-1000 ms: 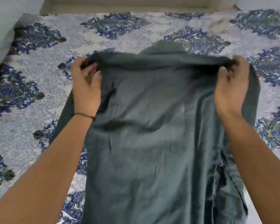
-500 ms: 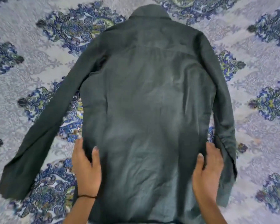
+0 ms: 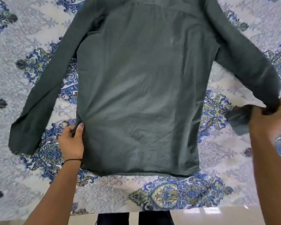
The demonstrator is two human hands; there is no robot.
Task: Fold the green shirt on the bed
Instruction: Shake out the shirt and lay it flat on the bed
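Note:
The dark green long-sleeved shirt [image 3: 139, 88] lies back-up and spread flat on the bed, collar end away from me and out of view at the top. Its left sleeve [image 3: 44, 88] stretches out to the lower left. My left hand [image 3: 71, 140] pinches the shirt's left side seam near the hem. My right hand [image 3: 269, 116] grips the cuff end of the right sleeve [image 3: 243, 59], lifted and pulled out to the right.
A bedsheet [image 3: 177, 195] in white and grey with blue paisley motifs covers the bed. The bed's near edge runs along the bottom, with pale floor [image 3: 217, 216] and my dark trouser legs [image 3: 135, 218] below it.
Both hands left the lower body of the shirt. The left hand now pinches the left side seam; the right hand took the right sleeve's cuff and drew it outward. The view shifted toward the hem.

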